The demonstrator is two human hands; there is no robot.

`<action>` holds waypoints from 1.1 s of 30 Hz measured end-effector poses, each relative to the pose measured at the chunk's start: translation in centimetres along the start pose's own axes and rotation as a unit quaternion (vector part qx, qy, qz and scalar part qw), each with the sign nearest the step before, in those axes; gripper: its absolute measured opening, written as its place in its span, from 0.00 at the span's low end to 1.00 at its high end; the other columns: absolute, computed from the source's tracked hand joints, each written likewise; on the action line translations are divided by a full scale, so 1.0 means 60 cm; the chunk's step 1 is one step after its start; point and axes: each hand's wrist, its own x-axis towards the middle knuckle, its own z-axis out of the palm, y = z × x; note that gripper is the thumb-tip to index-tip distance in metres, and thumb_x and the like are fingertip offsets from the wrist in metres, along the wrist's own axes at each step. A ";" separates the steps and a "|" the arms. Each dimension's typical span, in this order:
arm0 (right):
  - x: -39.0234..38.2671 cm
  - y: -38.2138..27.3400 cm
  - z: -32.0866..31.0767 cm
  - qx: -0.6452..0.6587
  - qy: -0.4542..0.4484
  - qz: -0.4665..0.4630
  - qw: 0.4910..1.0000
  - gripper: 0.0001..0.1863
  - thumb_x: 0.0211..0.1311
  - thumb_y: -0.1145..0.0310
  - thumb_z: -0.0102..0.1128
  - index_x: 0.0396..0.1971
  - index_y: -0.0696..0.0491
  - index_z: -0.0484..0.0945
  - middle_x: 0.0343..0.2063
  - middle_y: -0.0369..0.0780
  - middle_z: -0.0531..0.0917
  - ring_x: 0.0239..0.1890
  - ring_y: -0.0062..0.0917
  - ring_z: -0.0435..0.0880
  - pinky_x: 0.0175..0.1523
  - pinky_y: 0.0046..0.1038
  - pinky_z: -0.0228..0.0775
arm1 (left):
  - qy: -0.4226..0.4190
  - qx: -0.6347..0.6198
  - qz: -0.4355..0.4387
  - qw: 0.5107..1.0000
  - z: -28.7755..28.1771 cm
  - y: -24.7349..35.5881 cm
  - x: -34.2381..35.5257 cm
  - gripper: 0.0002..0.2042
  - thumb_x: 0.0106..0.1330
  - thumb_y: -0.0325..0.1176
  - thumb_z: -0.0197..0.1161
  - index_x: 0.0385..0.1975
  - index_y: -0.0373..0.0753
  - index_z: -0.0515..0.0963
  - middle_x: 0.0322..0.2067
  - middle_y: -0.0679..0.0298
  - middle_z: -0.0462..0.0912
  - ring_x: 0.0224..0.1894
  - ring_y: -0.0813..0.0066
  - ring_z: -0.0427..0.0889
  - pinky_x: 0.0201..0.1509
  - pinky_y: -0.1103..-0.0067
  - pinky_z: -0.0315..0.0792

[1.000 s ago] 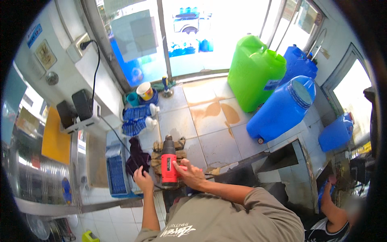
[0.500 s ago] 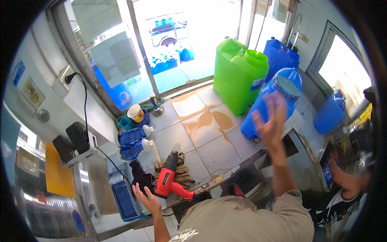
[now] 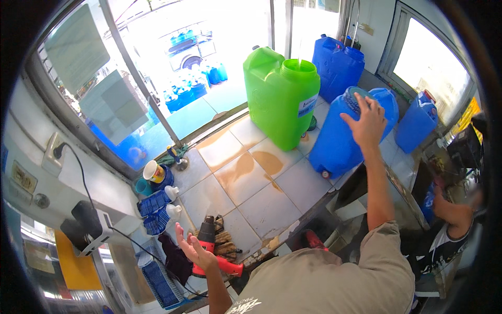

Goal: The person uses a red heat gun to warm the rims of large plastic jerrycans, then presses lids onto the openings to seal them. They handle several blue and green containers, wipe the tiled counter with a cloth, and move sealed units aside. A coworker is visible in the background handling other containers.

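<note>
- At half past two, a worker's right hand point(image 3: 369, 124) bends parted fingers over the lid point(image 3: 350, 101) of a blue jug point(image 3: 334, 142); whether it grasps cannot be told.
- At seven o'clock, the left hand point(image 3: 197, 253) is empty, fingers spread, beside a red heat gun point(image 3: 228, 266).
- Near one o'clock, a green jug point(image 3: 277, 104) stands on the tiled counter point(image 3: 238, 175).

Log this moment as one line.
right hand: at capped blue container | left hand: open, near red heat gun | green container: upright, open-mouthed
</note>
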 end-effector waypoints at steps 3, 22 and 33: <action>0.082 0.122 0.043 0.002 -0.039 -0.027 0.999 0.42 0.49 0.47 0.79 0.66 0.38 0.75 0.62 0.41 0.78 0.66 0.42 0.72 0.69 0.46 0.65 | -0.021 -0.014 -0.013 1.000 0.050 0.006 -0.028 0.32 0.75 0.50 0.55 0.71 0.34 0.65 0.72 0.56 0.66 0.71 0.63 0.64 0.71 0.66 0.58; 0.476 0.852 0.450 0.001 -0.078 -0.054 0.995 0.51 0.43 0.59 0.81 0.72 0.42 0.66 0.68 0.44 0.75 0.70 0.46 0.70 0.74 0.46 0.58 | -0.154 -0.026 -0.080 0.985 0.789 0.113 -0.299 0.26 0.73 0.36 0.60 0.68 0.35 0.67 0.67 0.55 0.72 0.67 0.64 0.70 0.65 0.69 0.67; 0.483 0.754 0.471 0.116 0.216 -0.082 0.966 0.36 0.60 0.53 0.76 0.64 0.53 0.74 0.63 0.48 0.76 0.67 0.45 0.72 0.72 0.47 0.61 | -0.071 0.014 -0.091 0.993 0.898 0.106 -0.292 0.25 0.73 0.37 0.59 0.68 0.35 0.67 0.63 0.56 0.75 0.61 0.65 0.73 0.60 0.70 0.69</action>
